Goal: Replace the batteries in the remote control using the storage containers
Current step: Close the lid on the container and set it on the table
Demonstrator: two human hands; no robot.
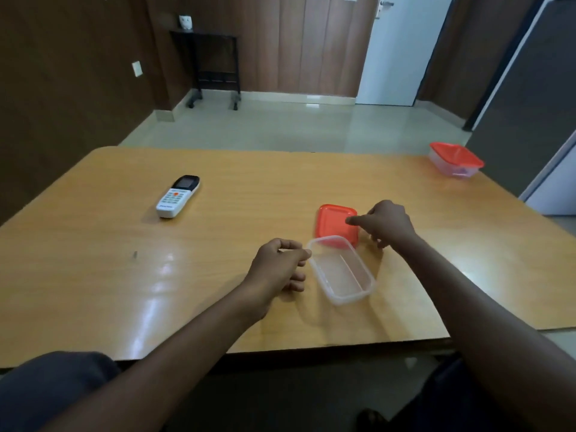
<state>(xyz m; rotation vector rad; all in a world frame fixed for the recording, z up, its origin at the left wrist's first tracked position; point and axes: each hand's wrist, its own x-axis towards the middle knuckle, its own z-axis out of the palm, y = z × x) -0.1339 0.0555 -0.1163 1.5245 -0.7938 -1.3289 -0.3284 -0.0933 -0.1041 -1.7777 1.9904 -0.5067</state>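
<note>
An open clear plastic container [343, 275] lies empty on the wooden table [218, 244], near the front middle. Its red lid [333, 222] lies flat just behind it. My left hand [280, 269] is curled at the container's left corner, thumb and forefinger pinched on the rim. My right hand [388, 222] is at the lid's right edge, with the thumb on top of the lid and the fingers curled down beside it. A white remote control [177, 196] with a dark screen lies face up to the far left, apart from both hands. A second clear container with a red lid [455, 159] stands closed at the far right corner.
A small dark speck [135, 254] lies on the table at the left. The table's front edge runs close to my lap. Beyond the table are a tiled floor, a black wheeled stand [215, 67] and a white door [402, 48].
</note>
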